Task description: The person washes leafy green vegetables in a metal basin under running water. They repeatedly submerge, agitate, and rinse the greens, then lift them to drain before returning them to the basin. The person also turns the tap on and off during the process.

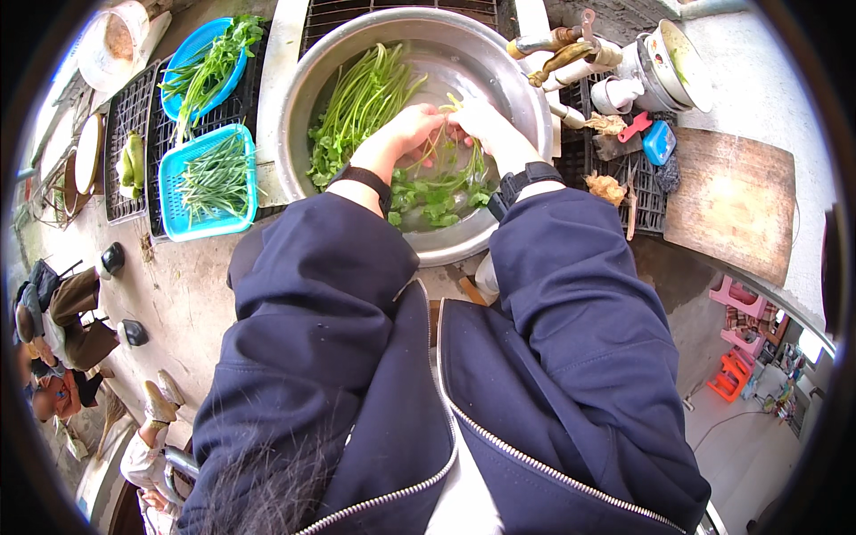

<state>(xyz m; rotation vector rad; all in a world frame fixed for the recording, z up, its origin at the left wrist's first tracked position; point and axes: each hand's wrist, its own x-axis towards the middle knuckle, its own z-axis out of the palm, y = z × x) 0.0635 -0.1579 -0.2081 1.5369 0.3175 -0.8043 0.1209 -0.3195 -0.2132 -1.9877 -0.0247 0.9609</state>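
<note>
Over a large metal basin (528,87) of water, both my hands meet near the middle. My left hand (418,130) pinches the stems of a few leafy green sprigs (478,164), which look like coriander or celery. My right hand (485,124) grips the same stems close to the root ends, fingertips almost touching the left ones. Leaves from these sprigs hang down to the water near the basin's front. A thick bundle of long-stemmed greens (361,93) leans against the basin's left inner side, stems up and leaves low. The fingers partly hide the held stems.
Brass taps (565,57) jut over the basin's right rim. At left, a blue basket (194,60) of leafy greens and a turquoise basket (251,180) of cut green stalks stand on black crates. A wooden board (729,200) lies right. Several people sit at far left.
</note>
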